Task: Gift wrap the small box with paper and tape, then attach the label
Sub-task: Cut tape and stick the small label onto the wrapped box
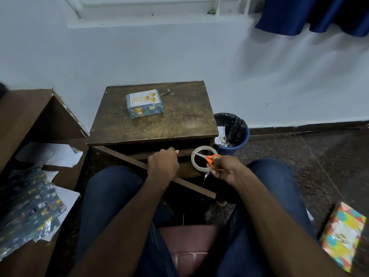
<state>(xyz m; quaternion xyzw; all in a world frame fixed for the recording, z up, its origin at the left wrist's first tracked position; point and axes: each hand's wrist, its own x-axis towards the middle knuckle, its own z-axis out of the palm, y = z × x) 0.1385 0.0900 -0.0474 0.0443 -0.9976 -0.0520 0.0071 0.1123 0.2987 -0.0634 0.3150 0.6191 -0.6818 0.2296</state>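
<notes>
A small box [144, 103] wrapped in blue animal-print paper stands on the brown cabinet top [159, 124], with a white "Happy Birthday" label [142, 98] on its upper face. Below the front edge, my right hand [225, 170] holds orange-handled scissors [211, 157] together with a clear tape roll [203, 158]. My left hand [162, 163] is curled at the edge of the open cabinet door [155, 170], and whether it grips the door is unclear. Both hands are well in front of the box.
A blue bin [234, 134] with a black liner stands right of the cabinet. Sheets of blue patterned wrapping paper [28, 206] and white paper lie on a brown surface at left. A bright multicoloured wrapped parcel [343, 236] lies on the floor at lower right.
</notes>
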